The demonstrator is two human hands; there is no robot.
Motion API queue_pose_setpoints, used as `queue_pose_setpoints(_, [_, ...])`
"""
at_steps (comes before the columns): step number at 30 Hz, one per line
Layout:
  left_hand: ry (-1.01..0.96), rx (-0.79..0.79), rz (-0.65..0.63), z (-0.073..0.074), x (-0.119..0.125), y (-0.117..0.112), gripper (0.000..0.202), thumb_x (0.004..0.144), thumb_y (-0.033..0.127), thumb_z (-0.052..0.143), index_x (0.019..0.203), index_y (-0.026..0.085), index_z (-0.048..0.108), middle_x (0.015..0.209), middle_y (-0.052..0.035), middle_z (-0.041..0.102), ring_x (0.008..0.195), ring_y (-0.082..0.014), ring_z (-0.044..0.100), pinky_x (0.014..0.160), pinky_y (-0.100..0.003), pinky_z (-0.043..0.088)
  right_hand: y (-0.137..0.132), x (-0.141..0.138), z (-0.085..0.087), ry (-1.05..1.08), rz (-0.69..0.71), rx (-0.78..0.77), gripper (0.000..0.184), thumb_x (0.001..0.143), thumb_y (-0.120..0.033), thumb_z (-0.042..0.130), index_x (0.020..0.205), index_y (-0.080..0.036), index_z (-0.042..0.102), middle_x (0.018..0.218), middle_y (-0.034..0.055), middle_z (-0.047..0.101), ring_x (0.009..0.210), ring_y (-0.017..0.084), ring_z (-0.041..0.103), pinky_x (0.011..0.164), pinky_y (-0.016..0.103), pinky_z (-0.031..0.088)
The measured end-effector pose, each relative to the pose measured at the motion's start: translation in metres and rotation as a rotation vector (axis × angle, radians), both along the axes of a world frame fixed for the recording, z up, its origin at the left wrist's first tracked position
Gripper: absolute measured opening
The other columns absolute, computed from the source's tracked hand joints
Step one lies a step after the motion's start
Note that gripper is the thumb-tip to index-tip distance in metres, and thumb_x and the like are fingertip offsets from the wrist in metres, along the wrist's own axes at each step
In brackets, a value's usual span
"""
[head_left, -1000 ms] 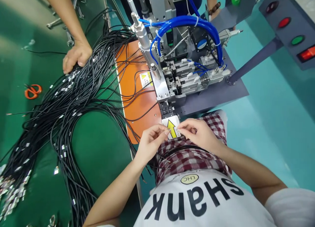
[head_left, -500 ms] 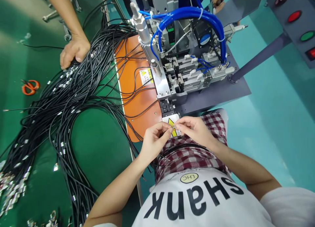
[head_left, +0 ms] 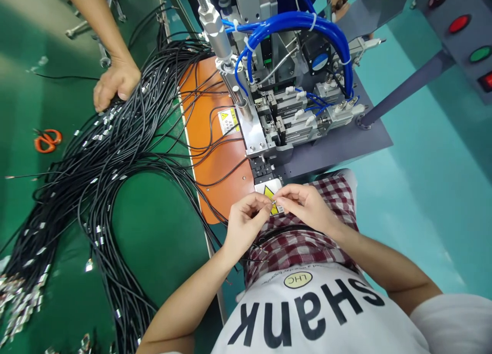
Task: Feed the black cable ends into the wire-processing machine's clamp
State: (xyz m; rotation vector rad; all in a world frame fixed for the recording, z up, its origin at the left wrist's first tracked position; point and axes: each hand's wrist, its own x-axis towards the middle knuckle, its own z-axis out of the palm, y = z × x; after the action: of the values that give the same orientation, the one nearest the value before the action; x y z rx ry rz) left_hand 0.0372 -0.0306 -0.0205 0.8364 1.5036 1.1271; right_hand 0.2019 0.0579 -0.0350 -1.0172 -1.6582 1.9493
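My left hand [head_left: 246, 222] and my right hand [head_left: 303, 204] meet fingertip to fingertip just in front of the yellow arrow label [head_left: 270, 192] at the machine's front. Both hands are pinched shut on the end of a thin black cable with a small metal tip [head_left: 273, 202]; the cable runs down across my checked lap. The machine [head_left: 280, 87] with blue air hoses [head_left: 300, 23] stands directly beyond my hands.
A large bundle of black cables [head_left: 100, 159] lies on the green belt [head_left: 154, 226] at left, spilling over an orange plate [head_left: 215, 159]. Another person's hand [head_left: 115, 85] rests on the bundle. Orange scissors [head_left: 46, 139] lie far left. A button panel [head_left: 469, 41] is at upper right.
My two hands have closed together in front of the arrow label, covering more of it. The view shifted slightly. The other person's hand stays on the bundle.
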Motion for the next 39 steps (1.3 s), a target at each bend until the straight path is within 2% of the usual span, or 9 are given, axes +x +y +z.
queue_pose_setpoints(8, [-0.048, -0.004, 0.039, 0.000, -0.001, 0.000, 0.017, 0.085, 0.032, 0.071, 0.084, 0.016, 0.066, 0.068, 0.0006, 0.062, 0.060, -0.0088, 0.052, 0.059, -0.021, 0.043, -0.006, 0.003, -0.002, -0.043, 0.011, 0.013, 0.021, 0.091, -0.036, 0.065, 0.095, -0.017, 0.073, 0.080, 0.0028, 0.070, 0.063, 0.013, 0.057, 0.058, 0.027, 0.045])
queue_pose_setpoints(13, [-0.073, 0.010, 0.059, -0.005, -0.002, -0.001, 0.017, 0.083, 0.032, 0.074, 0.085, 0.016, 0.067, 0.080, -0.0014, 0.064, 0.065, -0.0085, 0.052, 0.061, -0.021, 0.043, -0.011, 0.000, -0.004, -0.074, 0.009, 0.121, 0.014, 0.087, -0.031, 0.069, 0.085, -0.018, 0.071, 0.076, 0.0004, 0.067, 0.061, 0.011, 0.053, 0.056, 0.025, 0.042])
queue_pose_setpoints(19, [-0.193, 0.006, 0.132, -0.007, -0.002, -0.003, 0.014, 0.083, 0.029, 0.075, 0.084, 0.017, 0.068, 0.072, 0.0018, 0.057, 0.055, -0.0049, 0.040, 0.052, -0.020, 0.032, -0.020, -0.008, -0.007, -0.033, -0.039, 0.292, 0.007, 0.089, -0.021, 0.064, 0.084, -0.019, 0.067, 0.080, 0.0003, 0.067, 0.066, 0.012, 0.057, 0.063, 0.026, 0.045])
queue_pose_setpoints(26, [-0.249, 0.006, 0.188, -0.009, -0.001, -0.003, 0.012, 0.083, 0.026, 0.074, 0.086, 0.016, 0.068, 0.065, 0.0039, 0.052, 0.052, -0.0042, 0.039, 0.050, -0.020, 0.028, -0.026, -0.013, -0.006, -0.055, -0.081, 0.441, 0.009, 0.092, -0.020, 0.061, 0.084, -0.020, 0.064, 0.082, 0.0006, 0.066, 0.069, 0.013, 0.061, 0.066, 0.027, 0.047])
queue_pose_setpoints(34, [-0.249, -0.012, 0.193, -0.007, -0.001, -0.003, 0.014, 0.082, 0.028, 0.076, 0.084, 0.015, 0.070, 0.075, 0.0012, 0.060, 0.055, -0.0035, 0.039, 0.052, -0.019, 0.031, -0.015, -0.008, -0.002, -0.070, -0.013, 0.423, 0.003, 0.089, -0.019, 0.064, 0.088, -0.021, 0.067, 0.086, -0.0001, 0.068, 0.070, 0.012, 0.062, 0.065, 0.027, 0.045])
queue_pose_setpoints(39, [-0.176, -0.002, 0.169, -0.007, -0.001, -0.003, 0.017, 0.082, 0.031, 0.076, 0.083, 0.016, 0.069, 0.074, 0.0009, 0.061, 0.061, -0.0061, 0.045, 0.056, -0.019, 0.036, -0.008, -0.005, 0.006, -0.081, -0.037, 0.391, 0.012, 0.093, -0.023, 0.061, 0.099, -0.021, 0.072, 0.094, 0.0015, 0.070, 0.067, 0.011, 0.060, 0.058, 0.027, 0.041])
